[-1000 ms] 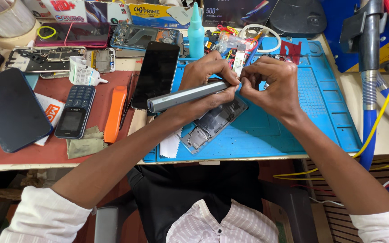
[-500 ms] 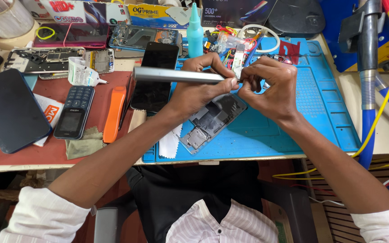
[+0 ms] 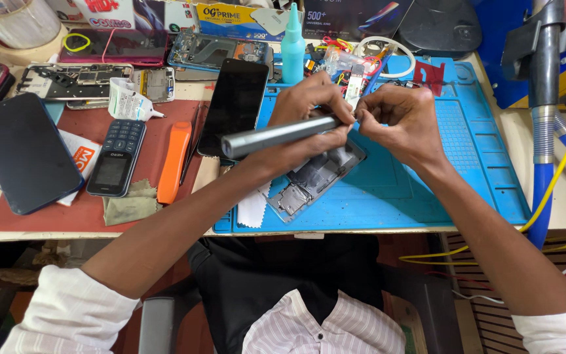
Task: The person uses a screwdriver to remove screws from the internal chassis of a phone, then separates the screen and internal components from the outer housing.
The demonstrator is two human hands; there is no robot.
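My left hand [image 3: 304, 121] grips a grey pen-shaped electric screwdriver [image 3: 271, 137], held nearly level with its blunt end pointing left. At the tool's tip my right hand [image 3: 397, 118] pinches with thumb and fingers; whatever sits between them is too small to make out. Under both hands an opened phone body [image 3: 316, 180] with bare metal insides lies on the blue work mat [image 3: 427, 190].
A black phone screen [image 3: 236, 105] leans at the mat's left edge. On the red mat lie an orange pry tool [image 3: 173, 160], a keypad phone [image 3: 116, 157], a dark phone [image 3: 24, 152] and a cloth [image 3: 130, 204]. A teal bottle [image 3: 292, 47] and small parts stand behind. Hoses hang right.
The screwdriver's blunt end swung up to level half a second ago and has now dipped slightly. Both hands stay together at its tip above the open phone.
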